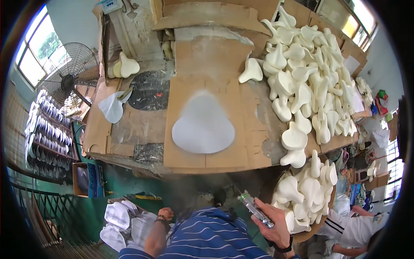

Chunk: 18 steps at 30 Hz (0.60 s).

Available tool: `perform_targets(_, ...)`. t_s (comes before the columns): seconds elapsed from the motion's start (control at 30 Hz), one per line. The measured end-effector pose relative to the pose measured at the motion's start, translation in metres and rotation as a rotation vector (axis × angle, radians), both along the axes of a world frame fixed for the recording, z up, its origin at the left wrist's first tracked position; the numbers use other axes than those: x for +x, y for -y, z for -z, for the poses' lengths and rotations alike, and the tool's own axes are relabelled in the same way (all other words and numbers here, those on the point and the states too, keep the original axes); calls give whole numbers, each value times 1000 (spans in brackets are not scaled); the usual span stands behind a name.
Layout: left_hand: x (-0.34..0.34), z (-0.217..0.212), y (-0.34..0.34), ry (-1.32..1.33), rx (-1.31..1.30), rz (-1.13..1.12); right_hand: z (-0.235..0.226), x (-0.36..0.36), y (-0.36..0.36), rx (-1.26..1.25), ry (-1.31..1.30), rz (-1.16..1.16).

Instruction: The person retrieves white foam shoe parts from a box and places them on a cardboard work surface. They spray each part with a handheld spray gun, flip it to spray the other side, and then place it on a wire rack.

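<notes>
In my right hand (276,222) is a metal spray gun (257,210) with a green part near its nozzle, and my fingers are wrapped round it. It points up and left toward the bench, over fine mist by the bench's front edge. My left hand (165,213) hangs low in a loose fist, nothing visible in it, close to a stack of white saddle-shaped covers (116,216). On the cardboard sheet (185,159) in front of me lies a pale grey saddle-shaped cover (203,129), wide end toward me. Haze blurs its narrow far end.
Cream foam saddle pads (302,77) are heaped on the bench's right, more fill a round container (333,192) below. Another cover (113,108) lies left. A fan (67,82) and a loaded rack (47,134) stand left. Another person (353,228) is at lower right.
</notes>
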<state>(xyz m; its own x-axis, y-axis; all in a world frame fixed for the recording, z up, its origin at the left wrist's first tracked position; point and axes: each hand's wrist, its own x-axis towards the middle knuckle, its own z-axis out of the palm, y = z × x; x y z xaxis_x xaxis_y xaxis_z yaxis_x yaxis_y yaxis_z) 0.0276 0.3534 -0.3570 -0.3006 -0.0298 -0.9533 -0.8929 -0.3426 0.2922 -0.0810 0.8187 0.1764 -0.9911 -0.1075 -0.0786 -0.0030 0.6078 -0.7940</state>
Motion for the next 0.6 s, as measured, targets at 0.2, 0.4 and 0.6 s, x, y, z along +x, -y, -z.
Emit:
perform_targets(0.2, 5, 9, 3, -39, 38, -30, 4, -20, -1, -6, -159, 128)
perform_targets(0.4, -28, -10, -1, -129, 126, -191, 7, -9, -24, 45, -98, 182)
perform_targets(0.6, -44, -16, -13, -177, 171, -140, -13, 0, -6, -105, 123, 89)
